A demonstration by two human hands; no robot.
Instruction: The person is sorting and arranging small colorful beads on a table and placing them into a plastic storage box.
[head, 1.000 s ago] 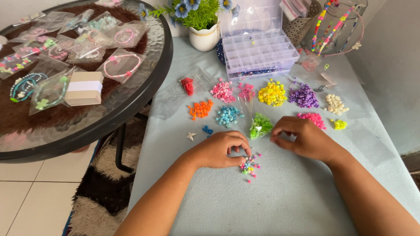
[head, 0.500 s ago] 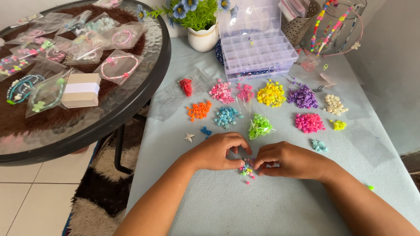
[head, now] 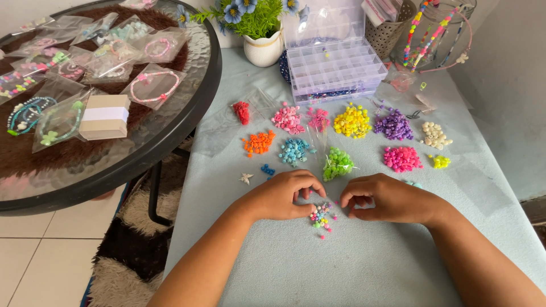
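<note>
My left hand [head: 281, 196] rests on the pale blue table cover [head: 352, 267], fingers curled, right beside a small heap of mixed coloured beads [head: 320, 216]. My right hand [head: 389, 199] lies just to the right of that heap, fingertips pinched together near it; whether a bead sits between them is hidden. Beyond the hands lie sorted bead piles: green in a clear bag [head: 338, 164], light blue [head: 294, 150], orange [head: 259, 142], red [head: 242, 111], pink [head: 288, 118], yellow [head: 352, 121], purple [head: 393, 125], magenta [head: 402, 158] and cream [head: 435, 134].
A clear compartment box [head: 335, 68] stands at the back, beside a white pot of blue flowers [head: 263, 48]. Beaded strands hang at the back right [head: 426, 34]. To the left, a round glass table [head: 170, 142] carries bagged bracelets [head: 151, 85] and a small cardboard box [head: 104, 116].
My right hand came from the right toward the mixed heap, closed in beside my left hand, then drew slightly apart. The left hand stayed by the heap.
</note>
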